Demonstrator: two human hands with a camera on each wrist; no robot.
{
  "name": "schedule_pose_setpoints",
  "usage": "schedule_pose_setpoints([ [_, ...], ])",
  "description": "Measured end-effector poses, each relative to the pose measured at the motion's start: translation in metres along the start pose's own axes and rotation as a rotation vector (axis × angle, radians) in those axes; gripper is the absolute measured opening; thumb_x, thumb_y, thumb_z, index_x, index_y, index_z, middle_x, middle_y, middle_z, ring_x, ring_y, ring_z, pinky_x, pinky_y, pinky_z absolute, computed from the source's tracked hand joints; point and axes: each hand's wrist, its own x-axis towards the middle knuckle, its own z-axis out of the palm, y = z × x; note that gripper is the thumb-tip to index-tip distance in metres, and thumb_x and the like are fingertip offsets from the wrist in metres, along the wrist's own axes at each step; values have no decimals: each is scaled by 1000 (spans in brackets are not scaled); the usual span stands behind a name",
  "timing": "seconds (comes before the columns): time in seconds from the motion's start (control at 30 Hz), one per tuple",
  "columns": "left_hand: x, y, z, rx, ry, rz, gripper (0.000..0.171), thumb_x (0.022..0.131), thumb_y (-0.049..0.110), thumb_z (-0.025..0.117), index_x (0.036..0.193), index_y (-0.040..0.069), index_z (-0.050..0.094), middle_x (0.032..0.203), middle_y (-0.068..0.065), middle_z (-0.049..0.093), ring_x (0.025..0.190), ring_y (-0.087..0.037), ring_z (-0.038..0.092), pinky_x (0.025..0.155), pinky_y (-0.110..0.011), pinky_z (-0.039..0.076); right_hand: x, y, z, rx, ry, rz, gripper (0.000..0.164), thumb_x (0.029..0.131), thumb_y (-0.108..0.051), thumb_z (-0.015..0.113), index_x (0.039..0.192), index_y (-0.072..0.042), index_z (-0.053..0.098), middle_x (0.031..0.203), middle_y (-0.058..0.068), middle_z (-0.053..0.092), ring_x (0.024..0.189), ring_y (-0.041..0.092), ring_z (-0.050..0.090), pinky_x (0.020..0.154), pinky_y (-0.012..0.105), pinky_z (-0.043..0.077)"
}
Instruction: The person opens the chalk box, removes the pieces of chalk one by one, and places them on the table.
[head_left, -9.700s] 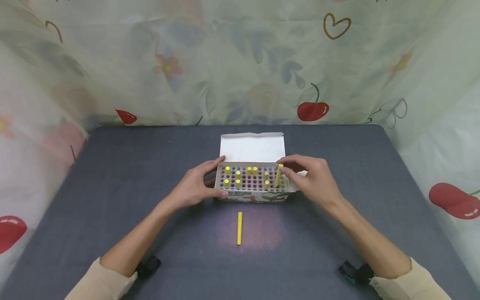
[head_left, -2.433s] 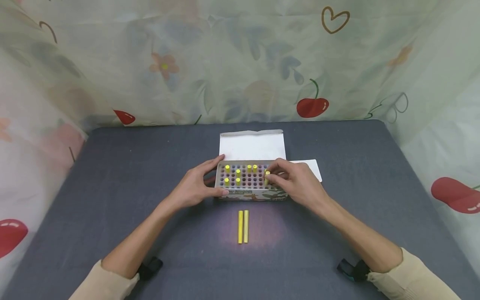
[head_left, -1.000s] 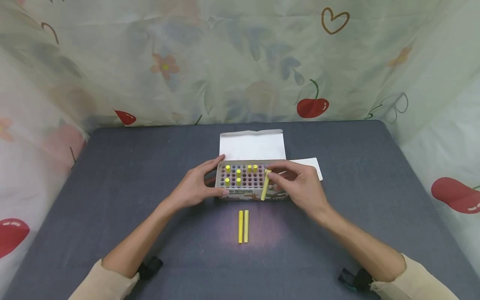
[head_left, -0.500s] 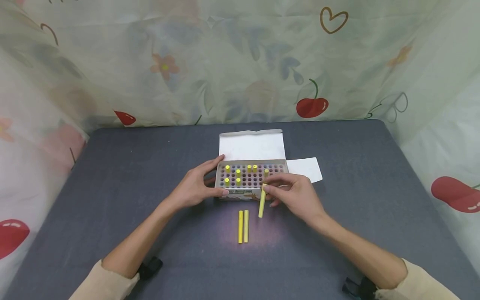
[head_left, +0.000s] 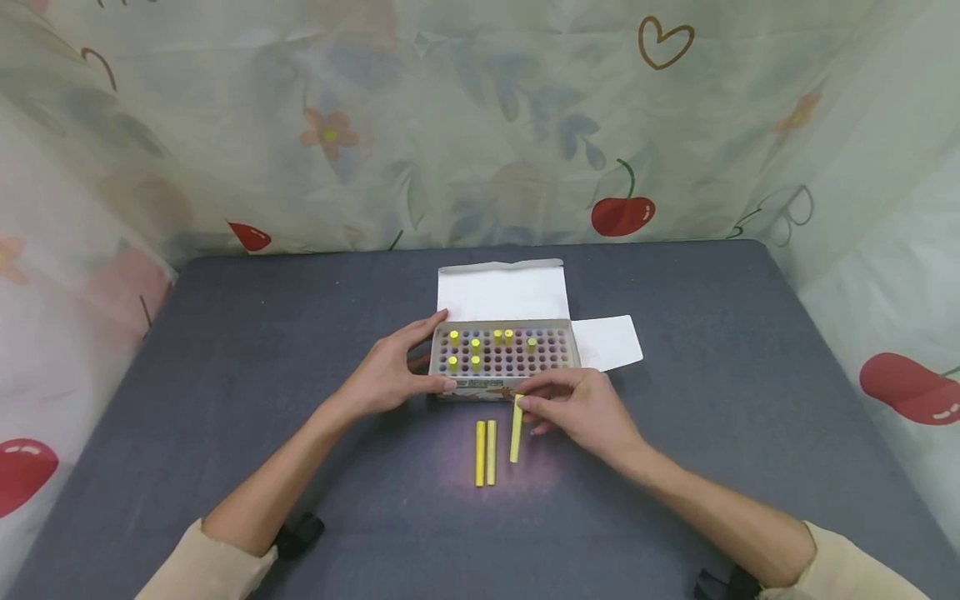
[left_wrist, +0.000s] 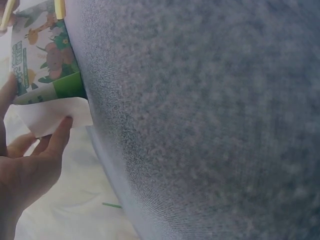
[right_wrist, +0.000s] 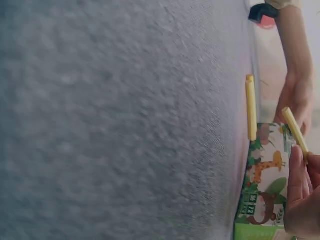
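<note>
My left hand [head_left: 386,375] grips the left end of a cartoon-printed cardboard box [left_wrist: 42,55], thumb at the front and a finger at the back corner. In the left wrist view its fingers touch the white end flap [left_wrist: 55,115]. Between thumb and fingers, my right hand [head_left: 581,412] pinches the upper end of a pale yellow chalk stick [head_left: 516,435], slightly tilted in front of the box. Left of it, a deeper yellow chalk [head_left: 480,454] and a paler yellow chalk [head_left: 491,454] lie side by side on the table. Several yellow chalks [head_left: 476,345] stand in the box's holed insert.
The white lid [head_left: 502,292] stands open behind the box, and a white side flap [head_left: 607,342] sticks out at its right. A dark grey cloth [head_left: 337,500] covers the table. A patterned curtain [head_left: 450,125] hangs behind.
Earlier, a chalk was lifted from the box's right end; a second now lies beside the first. My right hand then drew another out and brought it forward and down. My left hand stays put.
</note>
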Motion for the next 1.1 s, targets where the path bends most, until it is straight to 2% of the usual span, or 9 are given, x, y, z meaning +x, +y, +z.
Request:
schedule_pose_setpoints([
  [0.2,0,-1,0,-9,-3,-2,98,80,15,85,159,21,27,159,-15,29,136,-35,46,103,-40,52,-1,9,6,27,-47,51,22,87,-4,76,104,10,73,84,16,74,71,27,73,64,41,64],
  [0.4,0,-1,0,-6,1,2,98,80,16,86,158,21,28,158,-16,30,135,-35,46,102,-40,52,-1,21,11,25,-76,124,21,87,-6,76,103,7,74,86,16,74,70,26,73,64,40,64],
  [0.57,0,-1,0,-7,2,6,97,80,17,86,158,20,28,158,-16,30,135,-35,46,102,-41,52,1,30,13,65,-86,176,21,88,-6,76,104,7,74,88,17,74,72,26,74,65,40,64],
  [0.83,-1,-4,1,-15,1,9,97,80,18,85,159,21,28,158,-16,30,136,-36,46,103,-42,51,2,37,14,74,-80,197,20,88,-7,75,105,5,75,89,17,74,75,26,74,67,39,64],
  [1.1,0,-3,1,-11,9,-10,97,80,17,86,158,23,28,158,-11,31,139,-29,42,106,-38,49,2,36,14,72,-72,201,20,88,-8,75,104,6,75,90,17,74,77,26,74,68,38,64],
])
